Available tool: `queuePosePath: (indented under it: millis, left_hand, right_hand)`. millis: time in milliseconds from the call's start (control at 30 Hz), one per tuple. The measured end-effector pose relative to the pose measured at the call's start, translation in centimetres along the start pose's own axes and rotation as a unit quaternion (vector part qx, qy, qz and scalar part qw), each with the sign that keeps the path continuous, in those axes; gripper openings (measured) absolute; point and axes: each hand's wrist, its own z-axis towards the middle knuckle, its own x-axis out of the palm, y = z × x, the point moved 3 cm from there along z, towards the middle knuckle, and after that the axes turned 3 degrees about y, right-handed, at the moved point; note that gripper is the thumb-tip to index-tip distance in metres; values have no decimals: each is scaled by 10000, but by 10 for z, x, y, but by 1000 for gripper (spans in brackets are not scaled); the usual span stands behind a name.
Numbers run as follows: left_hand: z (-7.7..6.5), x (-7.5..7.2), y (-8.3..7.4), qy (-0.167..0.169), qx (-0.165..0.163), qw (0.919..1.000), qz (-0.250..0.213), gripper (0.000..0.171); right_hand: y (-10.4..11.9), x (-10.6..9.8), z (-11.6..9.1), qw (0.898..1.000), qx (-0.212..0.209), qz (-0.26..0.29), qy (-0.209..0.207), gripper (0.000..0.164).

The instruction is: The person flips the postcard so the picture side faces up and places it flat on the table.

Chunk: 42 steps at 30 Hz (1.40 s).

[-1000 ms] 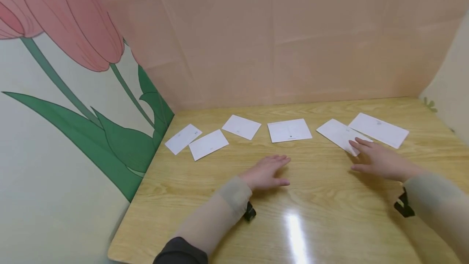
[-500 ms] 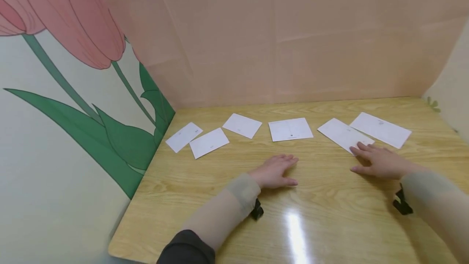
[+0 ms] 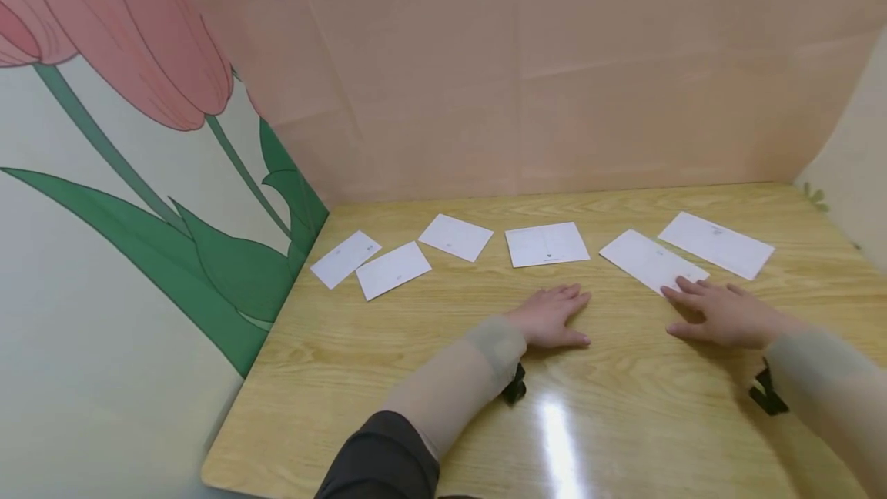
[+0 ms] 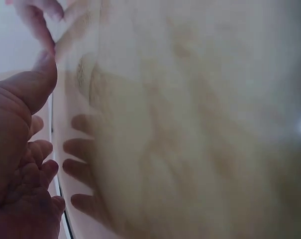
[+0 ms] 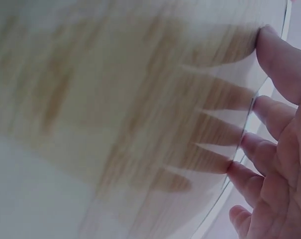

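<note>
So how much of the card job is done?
Six white cards already lie in a rough row across the table. The right grip touches the second card from the right; the left grip holds nothing. Perhaps straightening remains, as the cards sit at mixed angles.

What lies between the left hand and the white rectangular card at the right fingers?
The head view shows bare yellowish wooden tabletop between left hand and that card.

Below the pale grey-green left wristband (image 3: pixel 497 346) sits a small black block (image 3: pixel 514 386), farther up the arm from it a black sleeve (image 3: pixel 386 454), and to its right a similar right wristband (image 3: pixel 818 359) and second block (image 3: pixel 769 393).
</note>
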Motion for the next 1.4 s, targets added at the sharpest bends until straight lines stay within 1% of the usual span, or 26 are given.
queuePosePath:
  millis: [100,200,400,467,567,667,767,833,933,1133,1267,1400]
  left_hand:
    - [5,-2,-3,19,-35,10000,30,81]
    - [8,-3,-4,19,-42,10000,55,81]
    - [10,-2,-4,41,-130,9999,59,81]
    - [8,-1,-5,93,-146,9998,120,81]
    - [5,0,-10,298,-112,9991,263,81]
    - [0,0,-16,522,-59,9978,396,81]
    - [-6,-3,-18,603,-15,9970,490,79]
    - [-11,-4,-16,637,-21,9964,553,77]
    - [-17,-5,-10,664,-42,9960,603,75]
    - [-24,-4,6,632,-81,9969,459,71]
    - [-28,-2,16,608,-159,9970,441,65]
    - [-37,-5,22,654,-237,9968,392,61]
  right_hand:
    - [1,0,-5,10000,-24,20,-19,80]
    - [4,0,-11,9999,-135,49,-10,78]
    - [13,-2,-22,9988,-461,179,-35,74]
    - [15,-1,-26,9982,-542,242,-68,72]
    - [20,2,-28,9973,-692,209,-114,69]
    - [26,3,-29,9963,-845,93,-131,67]
    - [34,3,-27,9948,-1009,-53,-146,67]
    - [40,2,-25,9933,-1138,-132,-142,67]
    - [48,1,-20,9919,-1258,-108,-126,66]
    - [64,-2,-10,9900,-1409,13,109,66]
    - [75,-3,-3,9867,-1616,-11,182,66]
    - [86,-4,3,9849,-1713,-113,239,63]
